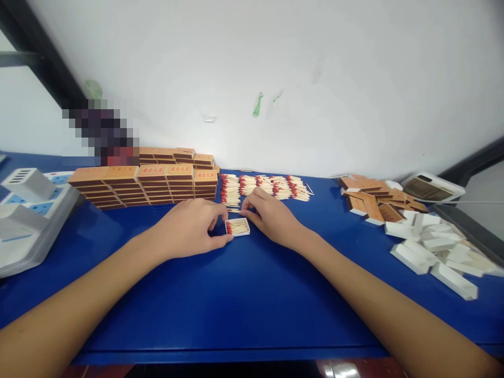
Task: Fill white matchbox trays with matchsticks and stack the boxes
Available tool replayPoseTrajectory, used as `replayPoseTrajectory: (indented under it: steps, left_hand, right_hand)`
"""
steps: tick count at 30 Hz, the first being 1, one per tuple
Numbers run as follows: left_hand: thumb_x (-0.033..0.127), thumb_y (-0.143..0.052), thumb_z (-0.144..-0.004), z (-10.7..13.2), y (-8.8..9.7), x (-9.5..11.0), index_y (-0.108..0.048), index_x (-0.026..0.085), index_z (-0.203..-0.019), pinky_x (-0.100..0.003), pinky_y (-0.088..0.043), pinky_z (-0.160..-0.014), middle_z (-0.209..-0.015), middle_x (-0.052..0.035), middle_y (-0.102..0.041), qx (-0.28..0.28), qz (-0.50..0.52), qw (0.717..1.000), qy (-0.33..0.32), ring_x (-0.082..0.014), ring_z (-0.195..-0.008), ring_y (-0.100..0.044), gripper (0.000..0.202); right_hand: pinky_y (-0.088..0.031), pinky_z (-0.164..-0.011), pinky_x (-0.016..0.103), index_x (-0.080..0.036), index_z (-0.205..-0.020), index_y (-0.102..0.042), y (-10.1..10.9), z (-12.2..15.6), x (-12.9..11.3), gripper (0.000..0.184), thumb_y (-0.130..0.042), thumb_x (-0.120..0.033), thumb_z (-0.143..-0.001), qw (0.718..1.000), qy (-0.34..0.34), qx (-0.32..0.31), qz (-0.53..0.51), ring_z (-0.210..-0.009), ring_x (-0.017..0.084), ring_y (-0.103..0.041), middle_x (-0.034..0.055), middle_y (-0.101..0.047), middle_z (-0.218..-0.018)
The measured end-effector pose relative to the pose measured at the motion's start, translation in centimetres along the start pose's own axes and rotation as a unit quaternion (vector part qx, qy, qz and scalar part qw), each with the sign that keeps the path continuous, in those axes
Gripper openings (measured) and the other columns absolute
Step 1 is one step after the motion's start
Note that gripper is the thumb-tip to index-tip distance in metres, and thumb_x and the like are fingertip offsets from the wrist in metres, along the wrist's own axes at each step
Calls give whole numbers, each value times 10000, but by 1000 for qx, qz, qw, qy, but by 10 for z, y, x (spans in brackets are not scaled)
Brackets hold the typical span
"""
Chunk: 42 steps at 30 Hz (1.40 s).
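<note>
A small white matchbox tray (248, 231) lies on the blue table with several red-headed matches (238, 227) inside. My left hand (192, 226) curves around its left end, thumb at the near corner and fingertips at the far one, gripping it. Just beyond the tray, my right hand (270, 215) has thumb and forefinger pinched at the right end of a match (234, 211). Its left end reaches close to my left fingertips. Behind both hands, loose matches (264, 186) are laid out in several piles, red heads mostly to the left.
Stacked filled-looking matchboxes (157, 184) form a wall at the back left. A white power strip (35, 226) with plugs stands far left. On the right lie orange matchbox sleeves (370, 197), white empty trays (437, 247) and a phone-like white object (433, 187).
</note>
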<state>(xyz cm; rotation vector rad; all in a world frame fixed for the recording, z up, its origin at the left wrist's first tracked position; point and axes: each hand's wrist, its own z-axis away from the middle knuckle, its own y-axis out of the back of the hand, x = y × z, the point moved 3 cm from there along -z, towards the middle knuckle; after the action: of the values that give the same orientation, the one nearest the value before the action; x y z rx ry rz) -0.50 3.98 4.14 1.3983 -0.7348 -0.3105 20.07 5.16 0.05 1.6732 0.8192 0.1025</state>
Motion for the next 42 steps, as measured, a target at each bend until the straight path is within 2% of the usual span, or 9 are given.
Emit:
replayPoseTrajectory:
  steps: [8,13,18,23,27,30,36,42]
  left_hand:
    - [510,-673,-894,1,0,-2,-701,224,-944,-301,-354,-581,-769,-5,-689,-1,-4,1000,-1,-183,-670,-613,293]
    - [501,-689,-883,1,0,-1,-711,228,-971,-299,-364,-587,-774,-4,-696,5,-6,1000,-6,-189,-678,-630,288]
    - [473,-687,-886,0,0,-2,-710,226,-999,-302,-366,-593,-771,0,-696,8,-6,1000,-1,-187,-673,-631,272]
    - [503,-683,-899,0,0,-3,-704,228,-982,-302,-355,-599,-784,-4,-699,11,-6,1000,11,-199,-700,-638,289]
    - [490,-685,-900,0,0,-2,-700,228,-968,-303,-340,-593,-785,-4,-698,11,-7,1000,10,-200,-701,-636,271]
    - [488,-685,-904,1,0,-3,-704,223,-989,-305,-342,-593,-802,-10,-702,14,-12,1000,10,-196,-692,-630,279]
    - [486,-689,-900,0,-1,-4,-702,222,-991,-304,-350,-602,-794,0,-692,6,-7,1000,11,-196,-712,-633,279]
    - [479,-694,-900,0,-1,-2,-700,222,-988,-298,-345,-604,-804,-1,-692,7,-9,1000,12,-193,-709,-627,272]
  right_hand:
    - [-460,-763,319,-197,-1037,-604,0,1,1,26,-591,-185,-1056,1000,1,-2,17,-893,198,-593,71,-606,-1066]
    - [-445,-729,323,-189,-990,-599,1,0,9,81,-577,-207,-1066,999,-19,-19,42,-857,200,-585,76,-605,-1040]
    - [-461,-772,339,-200,-983,-570,14,3,13,91,-548,-194,-1071,999,-28,-15,21,-867,205,-578,72,-590,-1031]
    - [-454,-758,339,-211,-972,-542,27,9,4,104,-529,-207,-1075,1000,-16,-20,-8,-852,202,-558,72,-577,-1045]
    - [-446,-756,338,-219,-948,-537,34,13,-3,127,-529,-222,-1075,999,-7,1,-36,-852,203,-557,63,-581,-1006]
    - [-446,-751,334,-218,-958,-548,31,15,-6,125,-524,-232,-1079,999,-3,-1,-51,-861,205,-562,66,-590,-1008]
    - [-445,-754,324,-212,-996,-557,14,16,-11,103,-520,-230,-1091,997,-12,-56,-50,-871,198,-574,67,-600,-1060]
    - [-435,-747,315,-214,-989,-545,12,14,-10,110,-520,-229,-1095,996,-9,-60,-57,-862,195,-566,64,-590,-1062]
